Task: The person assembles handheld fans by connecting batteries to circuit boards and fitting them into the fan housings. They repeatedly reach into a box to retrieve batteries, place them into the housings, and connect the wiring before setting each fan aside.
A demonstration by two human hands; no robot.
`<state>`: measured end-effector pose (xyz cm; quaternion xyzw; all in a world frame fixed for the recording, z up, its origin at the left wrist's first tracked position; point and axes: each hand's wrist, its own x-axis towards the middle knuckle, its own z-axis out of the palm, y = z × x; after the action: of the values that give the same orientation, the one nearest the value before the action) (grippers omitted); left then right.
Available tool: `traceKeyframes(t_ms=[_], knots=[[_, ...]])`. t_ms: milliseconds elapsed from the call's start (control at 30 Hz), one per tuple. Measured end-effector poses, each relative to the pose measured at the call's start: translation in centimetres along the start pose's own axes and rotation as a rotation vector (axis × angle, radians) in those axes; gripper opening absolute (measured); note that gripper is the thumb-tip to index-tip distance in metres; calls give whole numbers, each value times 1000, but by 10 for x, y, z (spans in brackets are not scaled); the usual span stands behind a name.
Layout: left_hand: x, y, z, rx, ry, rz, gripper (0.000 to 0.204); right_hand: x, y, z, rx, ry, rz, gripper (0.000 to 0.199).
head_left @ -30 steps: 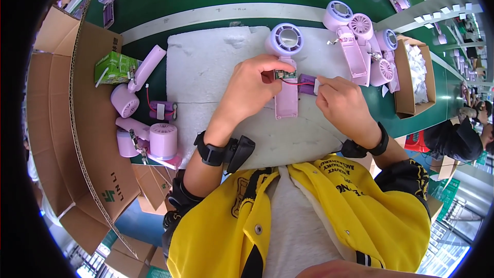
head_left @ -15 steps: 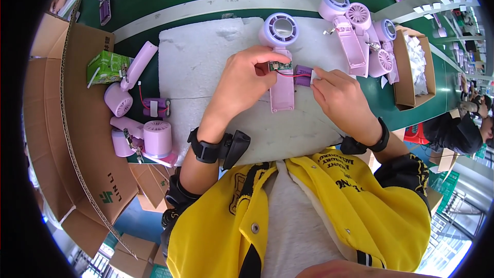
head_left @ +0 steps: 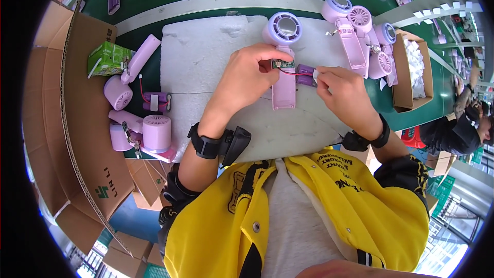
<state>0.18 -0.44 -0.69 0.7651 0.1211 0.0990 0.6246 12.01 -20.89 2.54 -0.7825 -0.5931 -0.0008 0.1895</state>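
Note:
A pink handheld fan (head_left: 283, 28) lies on the white foam board with its handle shell (head_left: 284, 95) open toward me. My left hand (head_left: 244, 77) pinches a small green circuit board (head_left: 283, 64) at the top of that handle. Red and dark wires run from the board to a purple battery pack (head_left: 305, 75) just right of the handle. With thumb and finger, my right hand (head_left: 345, 90) grips a small white tab (head_left: 315, 75) at the battery's right end. Fingertips partly cover the tab, so whether it is stuck to the battery is unclear.
Several pink fan parts (head_left: 351, 46) lie at the back right beside a carton (head_left: 403, 80) of white scraps. Left of the foam board (head_left: 190, 67) sit more fan parts (head_left: 157, 131), a spare battery pack (head_left: 154, 102), a green packet (head_left: 107, 59) and a large cardboard box (head_left: 85, 123).
My right fingers have shifted slightly at the battery's white tab and are curled a bit more. My left hand keeps its hold on the circuit board. The whole view has moved slightly.

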Motion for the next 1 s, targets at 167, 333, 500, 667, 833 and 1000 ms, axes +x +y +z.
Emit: traceKeyframes(t_ms=[167, 333, 500, 667, 833, 1000], knots=[[3, 1, 2, -10, -3, 24, 32, 0, -3, -2, 206, 13, 149, 8], [2, 2, -2, 15, -12, 40, 32, 6, 10, -4, 265, 27, 93, 8], [-1, -4, 2, -63, 36, 24, 32, -10, 49, -70, 403, 13, 441, 5], [-4, 1, 5, -53, 40, 47, 32, -47, 129, -151, -326, 200, 880, 19], [-1, 3, 10, 5, -7, 12, 33, -12, 99, -159, 247, -122, 589, 33], [-1, -3, 7, -6, 37, 12, 33, 124, 83, -156, 0, -119, 284, 42]])
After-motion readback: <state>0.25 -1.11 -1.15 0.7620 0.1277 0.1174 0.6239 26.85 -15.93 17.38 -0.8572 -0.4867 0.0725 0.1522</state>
